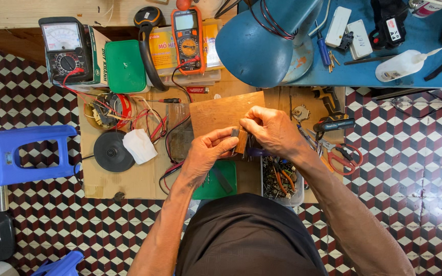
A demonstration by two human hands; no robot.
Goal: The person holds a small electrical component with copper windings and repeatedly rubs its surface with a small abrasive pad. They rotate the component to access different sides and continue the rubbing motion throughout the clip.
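Fingers first: my left hand pinches a small brown block between thumb and forefinger, and my right hand closes on the same block from the other side, fingertips curled over its top edge. So both hands are narrow, both clamped on the one piece, which hangs just in front of the wooden board and a little above it. What sits between the block and my left thumb is a thin grey sliver; I can't tell whether it's a blade or a metal tab. Best, I judge, to keep the left grip steady as the anchor and let only the right fingertips work, small and slow, with the piece held low over the board so anything that slips lands there and not on the tiled floor. The parts tray is just nearer me than the board, on its right, the green lid beside it on its left. Red-handled scissors lie to the right of the board, the orange meter stands beyond it, and the blue lamp hangs over its far right corner, so my wrists should stay clear of that shade.
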